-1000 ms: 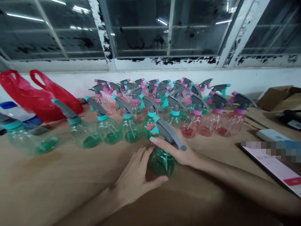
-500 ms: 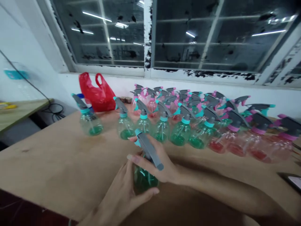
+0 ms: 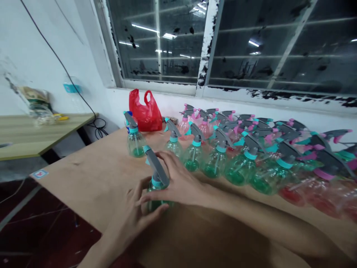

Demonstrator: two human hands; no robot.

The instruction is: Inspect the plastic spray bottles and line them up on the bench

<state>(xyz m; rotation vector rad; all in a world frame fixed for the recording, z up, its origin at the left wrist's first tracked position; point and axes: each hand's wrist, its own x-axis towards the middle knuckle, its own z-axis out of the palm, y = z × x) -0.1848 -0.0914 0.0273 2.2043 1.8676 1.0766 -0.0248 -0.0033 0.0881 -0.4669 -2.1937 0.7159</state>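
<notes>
Between my two hands stands a spray bottle (image 3: 157,182) with a grey trigger head, a turquoise collar and a clear green body, tilted slightly. My left hand (image 3: 131,214) wraps the lower body from the left, its thumb across the near side. From the right, my right hand (image 3: 177,180) curls round the bottle just below the head, its thumb crossing in front. Fingers hide much of the body and its base. A similar green spray bottle (image 3: 135,143) stands alone beyond it, to the left.
Several green spray bottles (image 3: 213,163) form a front row, with pink-collared ones (image 3: 325,190) at right and more behind. A red plastic bag (image 3: 146,113) sits near the wall under the window. To the left, a second table (image 3: 33,137) stands apart from this wooden table (image 3: 92,171).
The view has swung left, so the bottles appear further right. The held bottle has moved left along with both hands, and my right hand has shifted from over the trigger to round the neck.
</notes>
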